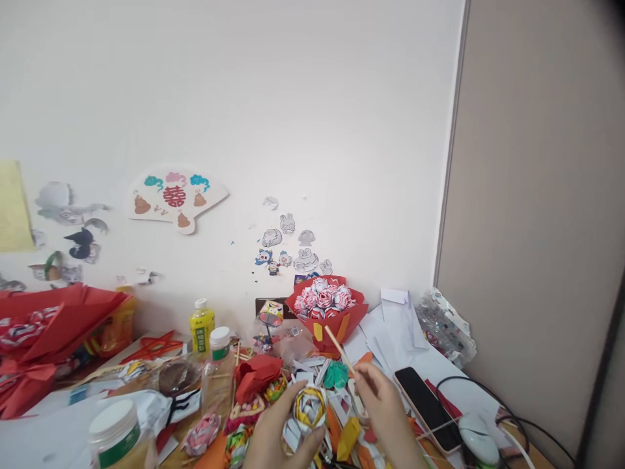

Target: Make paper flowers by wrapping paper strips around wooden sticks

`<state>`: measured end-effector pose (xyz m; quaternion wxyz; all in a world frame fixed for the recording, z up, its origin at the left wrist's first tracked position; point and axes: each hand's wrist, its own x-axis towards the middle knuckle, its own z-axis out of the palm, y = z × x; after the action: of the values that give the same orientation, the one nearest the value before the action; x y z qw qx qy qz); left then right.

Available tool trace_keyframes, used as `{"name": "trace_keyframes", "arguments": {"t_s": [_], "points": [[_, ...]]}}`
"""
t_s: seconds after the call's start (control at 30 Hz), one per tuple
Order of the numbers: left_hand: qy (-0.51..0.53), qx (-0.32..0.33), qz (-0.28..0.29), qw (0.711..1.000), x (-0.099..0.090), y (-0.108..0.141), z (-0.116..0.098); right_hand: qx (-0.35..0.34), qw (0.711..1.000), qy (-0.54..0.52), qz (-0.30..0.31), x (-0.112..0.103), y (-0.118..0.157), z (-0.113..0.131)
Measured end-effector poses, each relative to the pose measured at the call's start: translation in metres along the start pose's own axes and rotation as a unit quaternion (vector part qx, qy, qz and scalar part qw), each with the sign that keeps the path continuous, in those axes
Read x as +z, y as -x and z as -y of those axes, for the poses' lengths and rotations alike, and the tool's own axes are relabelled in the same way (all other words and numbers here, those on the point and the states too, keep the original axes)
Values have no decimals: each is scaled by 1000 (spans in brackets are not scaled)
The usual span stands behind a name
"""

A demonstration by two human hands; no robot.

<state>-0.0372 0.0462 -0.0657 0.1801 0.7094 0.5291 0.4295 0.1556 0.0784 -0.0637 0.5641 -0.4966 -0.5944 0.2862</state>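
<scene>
My left hand [278,430] is closed around a round folded paper flower [309,409] in white, grey and yellow, its face turned toward me. In my right hand [383,407], a thin wooden stick [340,346] is pinched between thumb and fingers and points up to the left. The stick and the flower are apart. Scraps of coloured paper and a pink paper rose [202,434] lie around my hands. Behind them stands a bouquet of pink and white paper roses [324,298] in red wrapping.
A white-lidded jar [114,433] stands at the front left, with another clear jar [217,371] and a yellow bottle [202,326] farther back. A phone [428,407], a mouse [478,438] and cables lie at the right. A second red-wrapped bouquet [53,332] fills the left side.
</scene>
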Motion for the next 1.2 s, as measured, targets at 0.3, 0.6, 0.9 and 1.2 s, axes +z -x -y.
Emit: {"name": "trace_keyframes", "arguments": {"t_s": [0.3, 0.6, 0.9, 1.2], "points": [[-59, 86, -124, 987, -41, -17, -34, 6, 996, -87, 6, -15, 12, 52], [-15, 73, -82, 994, -27, -22, -26, -8, 999, -29, 11, -14, 16, 58], [29, 65, -37, 997, -15, -22, -26, -38, 998, -16, 46, 1, 15, 44], [159, 56, -78, 983, -13, -20, -27, -52, 996, 19, 75, 6, 14, 44]]}}
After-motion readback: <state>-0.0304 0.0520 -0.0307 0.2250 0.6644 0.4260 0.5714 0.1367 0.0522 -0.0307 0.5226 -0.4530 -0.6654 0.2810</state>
